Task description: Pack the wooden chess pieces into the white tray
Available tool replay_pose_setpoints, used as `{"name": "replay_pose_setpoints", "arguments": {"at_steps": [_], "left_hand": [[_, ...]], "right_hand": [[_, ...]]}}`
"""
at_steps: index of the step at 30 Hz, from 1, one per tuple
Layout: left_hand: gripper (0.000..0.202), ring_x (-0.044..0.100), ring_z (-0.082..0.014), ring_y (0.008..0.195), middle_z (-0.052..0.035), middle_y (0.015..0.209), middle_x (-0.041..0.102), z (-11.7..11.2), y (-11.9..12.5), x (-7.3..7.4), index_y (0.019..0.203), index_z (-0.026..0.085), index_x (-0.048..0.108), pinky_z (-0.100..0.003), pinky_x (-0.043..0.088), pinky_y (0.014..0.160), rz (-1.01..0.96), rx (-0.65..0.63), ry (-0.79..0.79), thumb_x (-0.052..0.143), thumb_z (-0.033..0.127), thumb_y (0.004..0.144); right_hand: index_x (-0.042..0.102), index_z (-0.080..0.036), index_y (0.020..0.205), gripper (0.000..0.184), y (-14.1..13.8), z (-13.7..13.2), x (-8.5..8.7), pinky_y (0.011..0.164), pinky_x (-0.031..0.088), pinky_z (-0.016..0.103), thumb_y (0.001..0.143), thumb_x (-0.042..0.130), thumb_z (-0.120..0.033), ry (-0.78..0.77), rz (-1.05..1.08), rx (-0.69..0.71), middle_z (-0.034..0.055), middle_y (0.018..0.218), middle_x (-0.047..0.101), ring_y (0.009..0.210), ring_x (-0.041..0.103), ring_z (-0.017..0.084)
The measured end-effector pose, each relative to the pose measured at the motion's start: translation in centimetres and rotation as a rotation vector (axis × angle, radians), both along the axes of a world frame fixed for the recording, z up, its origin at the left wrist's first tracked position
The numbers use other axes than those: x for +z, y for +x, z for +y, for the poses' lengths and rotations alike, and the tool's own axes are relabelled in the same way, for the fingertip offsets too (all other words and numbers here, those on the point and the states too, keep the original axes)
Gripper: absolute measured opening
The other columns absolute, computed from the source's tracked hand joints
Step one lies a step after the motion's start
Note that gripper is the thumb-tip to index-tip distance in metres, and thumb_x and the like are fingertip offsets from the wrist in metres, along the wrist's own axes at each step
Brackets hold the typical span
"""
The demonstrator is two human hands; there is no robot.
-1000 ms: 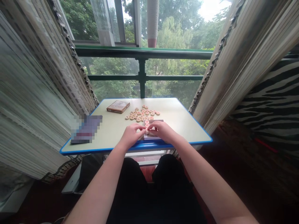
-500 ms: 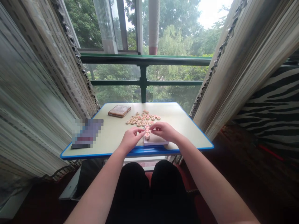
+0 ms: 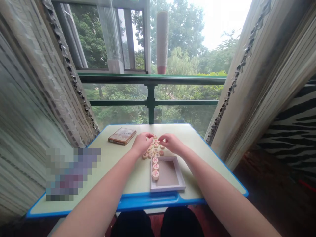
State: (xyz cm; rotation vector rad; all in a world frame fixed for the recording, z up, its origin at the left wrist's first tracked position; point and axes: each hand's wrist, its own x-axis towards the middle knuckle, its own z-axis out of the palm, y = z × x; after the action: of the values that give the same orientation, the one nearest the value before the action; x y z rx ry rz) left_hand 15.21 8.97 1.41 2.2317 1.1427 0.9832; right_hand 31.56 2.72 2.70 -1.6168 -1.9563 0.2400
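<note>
Round wooden Chinese chess pieces [image 3: 156,145] with red characters lie in a loose group on the table. My left hand [image 3: 143,143] is at the left side of the group, fingers bent and slightly apart, partly covering some pieces. On the other side, my right hand [image 3: 172,142] reaches in with thumb and fingers apart, its fingertips close to the pieces. I see nothing held in either hand. Nearer to me lies a shallow white box [image 3: 168,190]. Along its left wall stands a column of three pieces [image 3: 155,167].
A flat brown box lid [image 3: 122,136] lies at the table's back left. A blurred-out flat object [image 3: 79,171] is on the left. The table [image 3: 197,164] has a raised blue edge, with a green railing [image 3: 118,103] behind and curtains on both sides.
Both hands have moved forward from the white box to the loose pieces, leaving the three-piece column in view. The camera has tilted up and come nearer the table.
</note>
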Motion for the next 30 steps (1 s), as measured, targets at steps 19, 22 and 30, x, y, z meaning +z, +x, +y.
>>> {"name": "replay_pose_setpoints", "arguments": {"at_steps": [19,22,30], "left_hand": [[0.027,0.056,-0.0233,0.089,-0.0066,0.088,0.067,2.3,-0.2,-3.3,0.084,0.019,0.071,-0.036,0.044,0.085,0.320,-0.004,0.243,0.045,0.019,0.078],[0.026,0.055,-0.0239,0.089,-0.0067,0.087,0.067,2.1,-0.1,-3.3,0.085,0.019,0.071,-0.037,0.044,0.085,0.312,0.002,0.266,0.046,0.018,0.076],[0.025,0.053,-0.0232,0.086,-0.0062,0.082,0.067,1.6,0.1,-3.2,0.081,0.021,0.072,-0.036,0.043,0.083,0.318,-0.027,0.248,0.047,0.025,0.077]], "right_hand": [[0.070,-0.020,0.079,0.008,1.1,1.4,-3.4,0.084,0.039,0.032,0.074,0.064,-0.019,0.065,-0.093,0.095,0.0035,0.090,0.070,0.086,0.053,0.018],[0.071,-0.021,0.083,0.013,1.0,1.0,-3.0,0.084,0.039,0.031,0.075,0.061,-0.015,0.075,-0.112,0.163,0.0027,0.096,0.069,0.087,0.054,0.017],[0.071,-0.020,0.081,0.010,1.4,1.3,-3.2,0.083,0.040,0.031,0.076,0.062,-0.017,0.040,-0.153,0.137,0.0044,0.091,0.069,0.085,0.054,0.017]]}}
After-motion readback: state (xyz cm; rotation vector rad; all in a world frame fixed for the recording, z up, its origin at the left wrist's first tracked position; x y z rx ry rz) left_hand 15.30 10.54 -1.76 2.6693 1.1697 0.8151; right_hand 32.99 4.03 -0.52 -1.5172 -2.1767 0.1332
